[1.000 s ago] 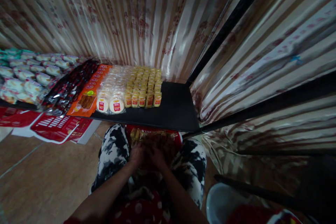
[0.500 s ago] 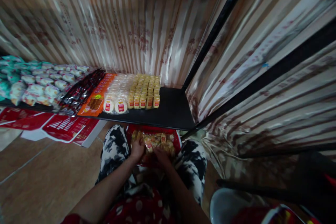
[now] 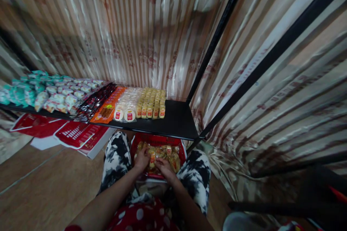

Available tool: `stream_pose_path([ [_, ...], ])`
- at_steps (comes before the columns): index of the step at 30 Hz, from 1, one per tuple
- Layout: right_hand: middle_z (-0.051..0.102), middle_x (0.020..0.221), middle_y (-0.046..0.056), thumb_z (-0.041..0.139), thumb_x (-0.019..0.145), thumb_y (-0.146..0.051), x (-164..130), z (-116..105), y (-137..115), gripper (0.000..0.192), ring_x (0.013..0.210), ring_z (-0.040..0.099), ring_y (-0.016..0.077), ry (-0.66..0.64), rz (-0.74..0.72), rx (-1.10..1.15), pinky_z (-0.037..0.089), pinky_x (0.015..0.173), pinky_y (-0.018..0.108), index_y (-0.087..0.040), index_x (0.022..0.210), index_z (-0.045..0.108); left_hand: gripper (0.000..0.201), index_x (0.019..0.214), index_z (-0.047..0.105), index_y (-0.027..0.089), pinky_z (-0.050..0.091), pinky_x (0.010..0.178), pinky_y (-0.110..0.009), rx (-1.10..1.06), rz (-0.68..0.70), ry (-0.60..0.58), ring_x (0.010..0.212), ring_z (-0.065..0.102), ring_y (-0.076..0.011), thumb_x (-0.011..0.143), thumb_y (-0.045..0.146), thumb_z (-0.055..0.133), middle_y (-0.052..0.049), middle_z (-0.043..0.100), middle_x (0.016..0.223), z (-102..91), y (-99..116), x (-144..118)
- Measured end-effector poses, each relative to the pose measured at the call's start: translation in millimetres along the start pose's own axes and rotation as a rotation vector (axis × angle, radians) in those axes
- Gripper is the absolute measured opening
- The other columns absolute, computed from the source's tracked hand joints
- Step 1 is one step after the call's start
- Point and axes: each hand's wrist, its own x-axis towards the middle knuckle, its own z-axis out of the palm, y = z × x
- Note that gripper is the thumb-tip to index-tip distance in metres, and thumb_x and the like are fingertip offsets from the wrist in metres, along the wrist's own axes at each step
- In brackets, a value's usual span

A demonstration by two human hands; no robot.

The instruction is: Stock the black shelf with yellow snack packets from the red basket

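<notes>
Both hands down in red basket (image 3: 158,139), between the knees, just below front edge of black shelf (image 3: 177,122). L hand (image 3: 142,159): fingers curled in over pkts at basket's L side. R hand (image 3: 165,168): fingers bunched narrow at a red-label pkt (image 3: 152,157) between the 2 hands. Too dim to tell if either hand has a real grip. Loose yellow pkts (image 3: 174,160) lie jumbled in basket, R of the hands.

On shelf: yellow pkts (image 3: 155,106) in tidy rows, 5 across the front, next to white round pkts (image 3: 129,115), 2 across the front.

Risks, my read:
- Slick wrap + fingertip hold = pkt could slip back into the pile.
- Pkts overlap, so pulling 1 might drag others out.
- Shelf edge nearly over basket: quick lift could knock knuckles or pkt.
- Front yellow pkts stand close to shelf edge; a bump there might topple a few.
- Low light: easy to misjudge a grip.
</notes>
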Motion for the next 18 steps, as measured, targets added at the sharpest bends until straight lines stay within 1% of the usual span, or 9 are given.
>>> stream_pose_path([
  [4,0.066,0.075,0.001,0.068,0.055,-0.055,-7.9,4.1,-5.0,0.047,0.073,0.062,0.0186,-0.086,-0.019,-0.026,0.048,0.067,0.031,-0.019,0.085,0.063,0.031,0.108,0.057,0.014,0.044,0.074,-0.02,-0.021,-0.027,0.01,0.084,0.061,-0.0122,0.078,0.013,0.049,-0.005,0.067,0.093,-4.4,-3.4,-4.9],
  [6,0.067,0.078,0.002,0.067,0.056,-0.057,-10.1,7.0,-9.0,0.05,0.075,0.062,0.0191,-0.105,-0.014,-0.036,0.048,0.068,0.032,-0.019,0.088,0.064,0.03,0.106,0.059,0.015,0.043,0.073,-0.02,-0.021,-0.022,0.004,0.084,0.061,-0.0123,0.078,0.013,0.048,-0.005,0.067,0.094,-7.2,-3.7,-5.4],
  [8,0.067,0.078,0.003,0.066,0.056,-0.059,-10.8,8.1,-14.9,0.051,0.075,0.062,0.0201,-0.114,-0.018,-0.022,0.048,0.069,0.034,-0.019,0.088,0.065,0.03,0.106,0.059,0.015,0.044,0.072,-0.02,-0.025,-0.014,-0.011,0.084,0.061,-0.0124,0.077,0.014,0.048,-0.005,0.067,0.096,-10.3,-0.6,-4.4],
  [10,0.067,0.078,0.003,0.066,0.056,-0.061,-10.1,5.7,-22.8,0.05,0.076,0.063,0.0212,-0.112,-0.06,0.004,0.048,0.072,0.036,-0.02,0.086,0.066,0.031,0.106,0.059,0.015,0.044,0.072,-0.021,-0.042,0.003,-0.023,0.083,0.061,-0.0123,0.076,0.013,0.049,-0.004,0.067,0.096,-13.1,7.6,-1.9],
  [12,0.068,0.08,0.004,0.066,0.056,-0.061,-8.0,-1.0,-33.4,0.049,0.079,0.063,0.0224,-0.093,-0.127,0.021,0.047,0.077,0.037,-0.022,0.085,0.067,0.032,0.105,0.058,0.014,0.045,0.074,-0.021,-0.075,0.059,-0.023,0.082,0.061,-0.0119,0.075,0.012,0.048,-0.005,0.066,0.095,-15.1,21.4,2.4],
  [14,0.069,0.083,0.005,0.066,0.056,-0.06,-4.5,-11.7,-47.1,0.048,0.082,0.063,0.0236,-0.061,-0.188,0.028,0.047,0.081,0.038,-0.022,0.085,0.067,0.032,0.104,0.058,0.015,0.045,0.078,-0.022,-0.105,0.139,-0.002,0.084,0.061,-0.0117,0.074,0.011,0.048,-0.005,0.065,0.097,-15.8,40.9,8.7],
  [16,0.069,0.085,0.006,0.065,0.058,-0.059,0.9,-25.5,-64.4,0.046,0.084,0.063,0.0243,-0.018,-0.234,0.03,0.046,0.082,0.038,-0.021,0.085,0.067,0.034,0.107,0.057,0.016,0.045,0.08,-0.023,-0.137,0.195,0.006,0.084,0.06,-0.0115,0.075,0.013,0.048,-0.004,0.065,0.1,-15.6,65.1,17.6],
  [18,0.069,0.088,0.007,0.064,0.061,-0.057,8.9,-41.3,-85.2,0.045,0.085,0.063,0.0243,0.037,-0.279,0.037,0.046,0.083,0.038,-0.02,0.087,0.066,0.036,0.112,0.053,0.017,0.047,0.08,-0.024,-0.185,0.225,-0.019,0.081,0.061,-0.0114,0.077,0.016,0.047,-0.004,0.064,0.101,-15.1,93.0,29.3],
])
